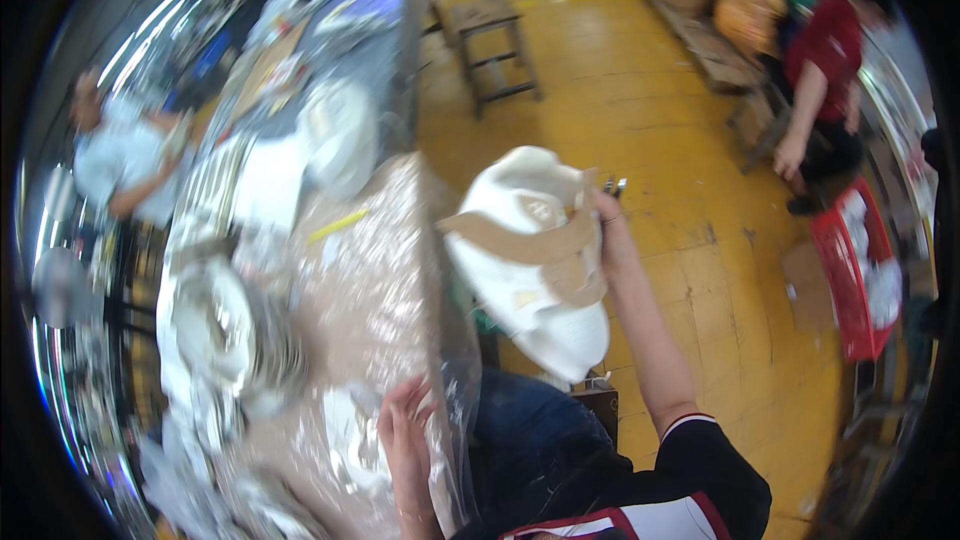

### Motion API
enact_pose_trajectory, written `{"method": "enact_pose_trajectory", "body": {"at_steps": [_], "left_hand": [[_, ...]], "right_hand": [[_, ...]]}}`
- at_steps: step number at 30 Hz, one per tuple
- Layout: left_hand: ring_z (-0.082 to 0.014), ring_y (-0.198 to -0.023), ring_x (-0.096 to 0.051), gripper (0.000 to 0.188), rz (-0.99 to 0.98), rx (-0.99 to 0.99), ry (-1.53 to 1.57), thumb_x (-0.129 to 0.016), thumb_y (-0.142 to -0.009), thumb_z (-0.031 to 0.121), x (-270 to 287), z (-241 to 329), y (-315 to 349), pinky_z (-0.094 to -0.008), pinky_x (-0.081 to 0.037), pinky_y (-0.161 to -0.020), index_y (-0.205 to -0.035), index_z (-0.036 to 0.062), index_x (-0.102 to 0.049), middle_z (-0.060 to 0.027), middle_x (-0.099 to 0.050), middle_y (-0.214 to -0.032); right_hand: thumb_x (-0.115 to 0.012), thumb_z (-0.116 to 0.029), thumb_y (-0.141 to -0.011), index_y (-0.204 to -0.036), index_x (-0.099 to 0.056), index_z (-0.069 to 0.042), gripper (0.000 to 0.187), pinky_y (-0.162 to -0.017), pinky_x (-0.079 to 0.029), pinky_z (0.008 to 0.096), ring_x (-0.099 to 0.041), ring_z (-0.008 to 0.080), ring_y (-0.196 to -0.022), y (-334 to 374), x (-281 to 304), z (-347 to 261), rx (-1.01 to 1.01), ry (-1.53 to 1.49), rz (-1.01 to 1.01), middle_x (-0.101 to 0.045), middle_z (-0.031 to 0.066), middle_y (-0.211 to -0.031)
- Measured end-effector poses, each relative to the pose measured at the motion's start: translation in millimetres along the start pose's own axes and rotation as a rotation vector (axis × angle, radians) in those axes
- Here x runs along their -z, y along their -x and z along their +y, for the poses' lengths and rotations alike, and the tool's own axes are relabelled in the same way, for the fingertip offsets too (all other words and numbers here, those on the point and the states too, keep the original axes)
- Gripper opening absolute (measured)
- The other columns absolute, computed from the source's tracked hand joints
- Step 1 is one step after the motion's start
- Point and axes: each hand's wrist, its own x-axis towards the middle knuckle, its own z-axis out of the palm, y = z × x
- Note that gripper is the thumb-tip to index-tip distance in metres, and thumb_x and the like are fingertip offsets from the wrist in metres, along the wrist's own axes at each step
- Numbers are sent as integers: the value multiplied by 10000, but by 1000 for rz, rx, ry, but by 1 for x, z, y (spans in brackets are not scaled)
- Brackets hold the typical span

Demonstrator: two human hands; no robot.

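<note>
My right hand (606, 212), raised over the table's right edge, grips a large white curved piece (500, 285) by its far right edge. Tan strips (520, 240) run across its upper part and down its right side; its exact kind cannot be made out. Small dark and shiny metal tips (616, 186) show beside these fingers, too small to name. Low over the table is my left hand (404, 430), its fingers spread and holding nothing. Beside it lie flat white cut-out pieces (352, 435) on the plastic-covered table (370, 290).
Stacked white pieces (215, 325) line the table's left side, with a yellow strip (338, 226) near the middle. A stool (485, 15) stands on the yellow floor ahead. Across the table is one person (125, 160); another person in red (830, 60) stands near a red crate (845, 285).
</note>
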Motion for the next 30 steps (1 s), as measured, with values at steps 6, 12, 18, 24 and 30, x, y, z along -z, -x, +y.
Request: {"method": "enact_pose_trajectory", "body": {"at_steps": [6,12,18,24,30], "left_hand": [[-378,-1353,-367,879,28,-20,772,-379,-897,713,17,29,28,-537,-310,-1100,-1460,41,-320,-169,-390,-1469],[-317,-1257,-504,578,280,-202,763,-474,-998,312,80,36,92,-455,-430,-1056,-1455,14,-281,-181,-449,-1412],[-379,-1194,-544,552,558,-259,910,-426,-1010,305,78,40,137,-524,-533,-921,-1442,-5,-278,-273,-465,-1351],[-347,-1169,-574,502,695,-290,871,-438,-1013,269,90,39,175,-465,-523,-951,-1424,2,-326,-245,-496,-1338],[-287,-1131,-609,466,823,-369,814,-462,-1008,228,84,45,192,-394,-530,-948,-1393,-16,-365,-192,-545,-1304]], "right_hand": [[-757,-210,-798,-1217,-565,-26,496,-795,-511,269,-630,117,-859,55,-148,108,-277,134,-468,-667,42,-997],[-769,-197,-836,-1284,-494,14,567,-833,-504,269,-602,122,-966,114,-214,189,-216,526,-849,-633,81,-1078],[-813,-224,-765,-1435,-354,-88,824,-823,-484,273,-580,190,-960,151,-245,227,397,1151,-1031,-524,116,-1202],[-799,-102,-698,-1207,-641,-58,536,-646,-521,263,-646,177,-748,188,-276,228,343,954,-1701,-521,156,-1347],[-777,-6,-685,-1091,-679,-34,419,-685,-554,283,-693,219,-867,203,-289,239,260,633,-1974,-581,150,-1253]]}}
